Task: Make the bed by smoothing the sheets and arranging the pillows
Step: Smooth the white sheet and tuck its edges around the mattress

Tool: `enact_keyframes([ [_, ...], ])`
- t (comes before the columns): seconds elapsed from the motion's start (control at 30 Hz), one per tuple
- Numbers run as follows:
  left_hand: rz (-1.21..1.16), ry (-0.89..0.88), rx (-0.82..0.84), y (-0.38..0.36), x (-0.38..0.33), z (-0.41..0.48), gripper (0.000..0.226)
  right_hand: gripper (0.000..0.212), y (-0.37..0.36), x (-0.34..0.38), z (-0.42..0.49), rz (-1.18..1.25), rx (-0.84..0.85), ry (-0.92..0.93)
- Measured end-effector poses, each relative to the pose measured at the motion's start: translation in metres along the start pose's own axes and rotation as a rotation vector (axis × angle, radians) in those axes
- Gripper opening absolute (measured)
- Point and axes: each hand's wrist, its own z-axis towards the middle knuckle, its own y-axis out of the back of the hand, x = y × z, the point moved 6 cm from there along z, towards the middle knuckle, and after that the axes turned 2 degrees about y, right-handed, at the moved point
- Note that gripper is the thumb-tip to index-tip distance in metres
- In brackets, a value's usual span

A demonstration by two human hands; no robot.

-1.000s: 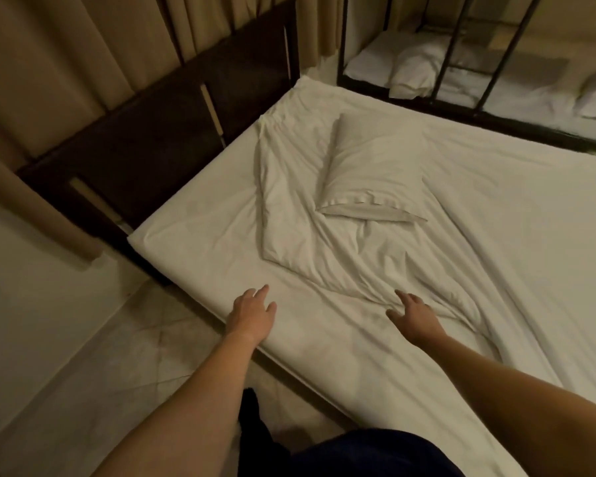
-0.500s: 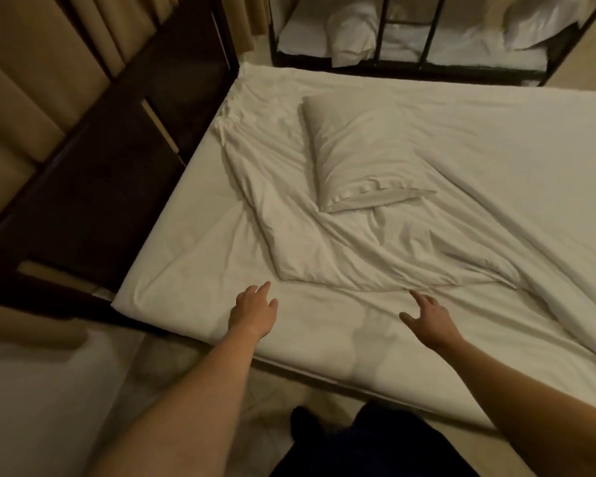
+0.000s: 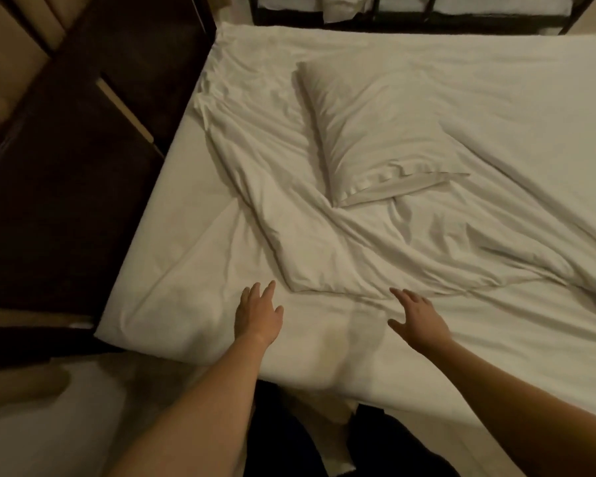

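While both hands (image 3: 259,315) (image 3: 417,316), fingers spread, hover over the white sheet (image 3: 324,325), dim curtains (image 3: 11,53) seemingly hang left.

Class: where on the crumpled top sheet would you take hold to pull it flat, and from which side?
Probably the folded corner of the top sheet, reached from the near bed edge. It points at the person, lies between the left hand and right hand, and its raised edge lets fingers slip under.
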Motion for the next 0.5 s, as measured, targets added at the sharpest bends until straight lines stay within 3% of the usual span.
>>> enact_keyframes([
  [0.13,0.121,-0.110,-0.049,-0.010,-0.006,0.070,0.075,0.080,-0.033,0.013,0.051,-0.042,-0.004,0.001],
  [0.33,0.212,-0.313,-0.049,-0.043,-0.033,0.159,0.094,0.086,-0.070,0.024,0.128,-0.089,-0.141,-0.009],
  [0.5,0.431,-0.447,-0.053,-0.084,-0.045,0.212,0.104,0.089,-0.096,0.023,0.175,-0.149,-0.088,-0.035],
])
